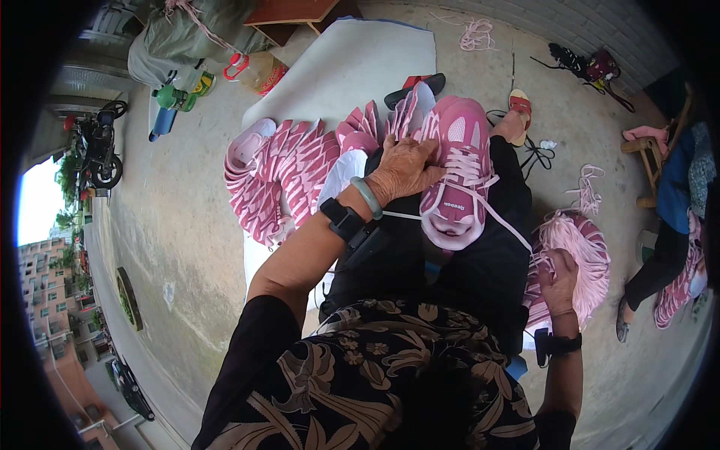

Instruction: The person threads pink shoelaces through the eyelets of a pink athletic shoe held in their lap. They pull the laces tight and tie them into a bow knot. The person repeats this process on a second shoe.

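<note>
A pink sneaker (457, 199) with pale laces rests on my lap, its toe pointing away from me. My left hand (405, 169) grips its left side, with the thumb near the lacing. One pale shoelace (511, 223) runs from the sneaker's right side down to my right hand (559, 279), whose fingers are pinched at its end. Below and around that hand lies a thick bundle of pink laces (581, 251) on a pile of pink shoe pieces. Another lace end trails left from the sneaker, passing under my left wrist.
Rows of stacked pink shoe uppers (281, 165) lie to the left on a white sheet (352, 67). Loose laces (589, 187) are on the concrete at right. A black and red sandal (415, 88), an oil jug (259, 73) and a green bottle (172, 98) stand farther off. Another person sits at far right.
</note>
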Tool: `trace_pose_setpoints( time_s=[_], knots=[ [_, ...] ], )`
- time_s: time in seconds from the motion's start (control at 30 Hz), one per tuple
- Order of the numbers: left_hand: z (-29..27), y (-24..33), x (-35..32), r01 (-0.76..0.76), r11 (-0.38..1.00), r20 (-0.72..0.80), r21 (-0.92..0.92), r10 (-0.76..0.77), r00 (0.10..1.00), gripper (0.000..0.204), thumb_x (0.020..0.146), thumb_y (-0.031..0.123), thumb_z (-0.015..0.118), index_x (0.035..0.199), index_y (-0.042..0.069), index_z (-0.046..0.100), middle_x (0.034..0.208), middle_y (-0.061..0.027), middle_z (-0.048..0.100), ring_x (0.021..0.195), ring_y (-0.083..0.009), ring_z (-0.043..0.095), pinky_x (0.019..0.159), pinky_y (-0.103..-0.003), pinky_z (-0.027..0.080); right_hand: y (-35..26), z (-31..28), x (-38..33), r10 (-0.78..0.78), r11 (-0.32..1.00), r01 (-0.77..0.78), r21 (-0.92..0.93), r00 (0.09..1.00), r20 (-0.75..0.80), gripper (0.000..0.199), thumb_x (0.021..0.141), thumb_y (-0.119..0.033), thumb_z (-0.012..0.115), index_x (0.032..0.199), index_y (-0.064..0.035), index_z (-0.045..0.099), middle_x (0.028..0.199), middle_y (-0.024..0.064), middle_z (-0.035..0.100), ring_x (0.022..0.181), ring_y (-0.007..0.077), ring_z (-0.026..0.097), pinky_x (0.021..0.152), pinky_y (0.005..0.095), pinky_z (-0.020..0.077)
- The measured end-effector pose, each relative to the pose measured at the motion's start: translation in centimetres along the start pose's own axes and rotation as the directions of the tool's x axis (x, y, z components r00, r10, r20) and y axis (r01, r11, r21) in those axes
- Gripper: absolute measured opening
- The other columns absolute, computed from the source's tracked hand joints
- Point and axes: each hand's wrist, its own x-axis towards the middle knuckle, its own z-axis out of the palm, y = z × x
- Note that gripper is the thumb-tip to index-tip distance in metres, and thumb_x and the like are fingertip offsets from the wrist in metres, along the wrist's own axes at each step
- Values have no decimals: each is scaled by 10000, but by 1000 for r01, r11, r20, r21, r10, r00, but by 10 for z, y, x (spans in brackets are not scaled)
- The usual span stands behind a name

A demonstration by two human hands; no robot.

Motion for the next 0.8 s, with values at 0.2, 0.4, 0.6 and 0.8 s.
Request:
trace_pose_setpoints(
  time_s=[0.2, 0.4, 0.6, 0.8],
  knots=[
    [-6, 0, -4, -34, 908, -2, -417, 37, 999, 210, 756, 154, 660, 926, 46, 599, 668, -93, 619, 657, -252, 620, 645, -364, 470, -74, 14, 71, -187, 964, 207, 165, 974, -128, 391, 685, -110, 630, 1059, -47, 532, 1093, 141, 546, 1022, 330, 508, 918, 445, 364],
    [-13, -1, -7, 50, 880, 164, -472, 32, 986, 184, 753, 16, 630, 931, 37, 590, 633, -66, 589, 595, -181, 578, 613, -284, 458, -105, 36, 97, -227, 923, 241, 300, 970, -83, 311, 763, -153, 640, 1048, -69, 548, 944, 92, 625, 905, 272, 583, 904, 442, 362],
    [-26, 11, 0, 242, 477, 278, -845, 6, 961, 275, 796, -79, 542, 1057, 6, 545, 752, -13, 591, 697, -102, 560, 673, -241, 450, -109, 37, 103, -214, 891, 260, 372, 964, -160, 142, 784, -80, 633, 915, -46, 592, 758, 100, 592, 701, 275, 572, 697, 361, 432],
    [-32, 31, 4, 227, 206, 235, -952, 16, 972, 279, 847, -35, 547, 1123, -2, 541, 908, -38, 613, 745, -95, 570, 734, -215, 466, -117, 41, 107, -155, 832, 215, 511, 975, -158, 61, 795, -59, 615, 845, -47, 583, 721, 103, 561, 627, 274, 553, 564, 350, 434]
  ],
)
